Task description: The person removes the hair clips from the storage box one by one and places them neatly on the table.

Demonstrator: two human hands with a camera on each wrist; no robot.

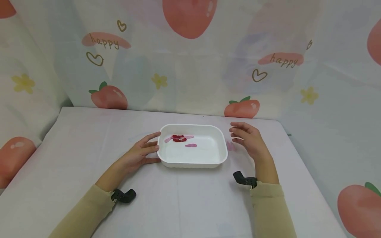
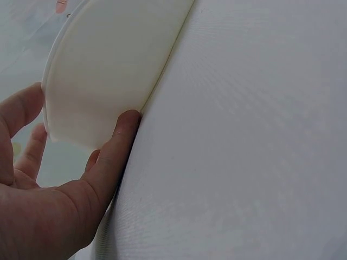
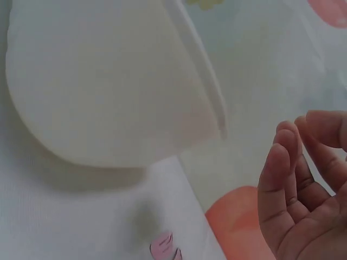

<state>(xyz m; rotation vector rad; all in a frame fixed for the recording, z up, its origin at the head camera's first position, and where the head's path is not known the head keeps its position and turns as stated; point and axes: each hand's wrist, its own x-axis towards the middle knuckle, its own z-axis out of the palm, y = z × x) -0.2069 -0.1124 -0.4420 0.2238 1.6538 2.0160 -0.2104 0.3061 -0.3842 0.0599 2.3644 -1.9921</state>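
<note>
My left hand [image 1: 139,153], fingers spread, touches the white tray [image 1: 206,152] at its nine o'clock; my right hand [image 1: 250,140], fingers loosely bent, is apart, near the tray's three. Tray's at my twelve on the table [image 1: 196,205], red clips [image 1: 180,140] at its ten, pink clip [image 1: 191,145] near centre.

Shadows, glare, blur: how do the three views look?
Head: soft light, faint shadow below the white tray, red and pink pieces too small for fine detail; left wrist: dim, faint rippling on the cloth, dark line along the left hand; right wrist: dim, low contrast, tray's soft shadow beneath it, right hand cut off at the frame edge; no strong glare anywhere.
</note>
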